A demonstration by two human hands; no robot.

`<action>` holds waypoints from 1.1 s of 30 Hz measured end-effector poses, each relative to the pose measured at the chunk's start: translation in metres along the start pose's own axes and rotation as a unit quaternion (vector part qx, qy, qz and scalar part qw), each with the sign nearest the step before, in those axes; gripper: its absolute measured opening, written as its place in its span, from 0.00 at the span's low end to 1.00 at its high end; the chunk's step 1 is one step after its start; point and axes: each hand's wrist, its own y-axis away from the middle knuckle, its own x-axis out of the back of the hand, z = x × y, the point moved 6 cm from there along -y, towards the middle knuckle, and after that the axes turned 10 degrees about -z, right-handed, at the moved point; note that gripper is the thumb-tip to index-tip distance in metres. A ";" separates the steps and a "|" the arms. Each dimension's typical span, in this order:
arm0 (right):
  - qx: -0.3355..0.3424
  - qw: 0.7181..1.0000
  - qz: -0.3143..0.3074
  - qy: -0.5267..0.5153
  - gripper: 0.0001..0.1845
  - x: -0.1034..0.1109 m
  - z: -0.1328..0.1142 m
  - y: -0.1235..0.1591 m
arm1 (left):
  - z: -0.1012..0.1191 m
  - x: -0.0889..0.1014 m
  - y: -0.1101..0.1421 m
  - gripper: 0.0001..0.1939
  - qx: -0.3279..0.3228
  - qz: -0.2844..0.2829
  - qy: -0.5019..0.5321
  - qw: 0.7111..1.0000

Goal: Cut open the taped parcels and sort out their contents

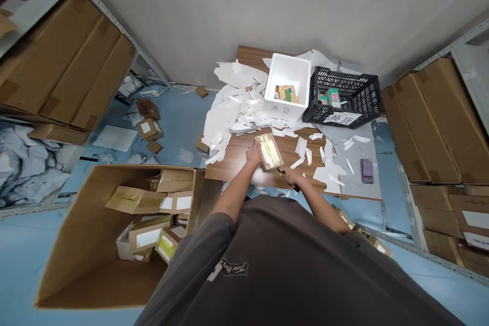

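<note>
A small cardboard box (269, 152) with shiny yellowish tape over a white label lies on the brown wooden table (237, 155). My left hand (253, 154) grips its left side, fingers over the edge. In my right hand (292, 177) is a black and yellow box cutter (295, 187), its front end at the box's lower right corner. How far the blade is out is too small to tell. Torn white paper scraps (301, 146) lie to the right of the box, and a larger heap of white paper (229, 107) spreads to its left.
Behind the box stand a white foam bin (270, 86) and a black plastic crate (372, 97), both with goods inside. At my left, a big open carton (76, 244) holds several taped boxes. Shelves with large cartons (64, 61) flank both sides. A blurred purple item (367, 170) lies at the right.
</note>
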 end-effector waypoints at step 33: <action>0.066 0.978 0.063 -0.185 0.22 -0.008 0.054 -0.044 | 0.074 -0.043 0.024 0.50 -0.132 -0.018 -0.157 0.979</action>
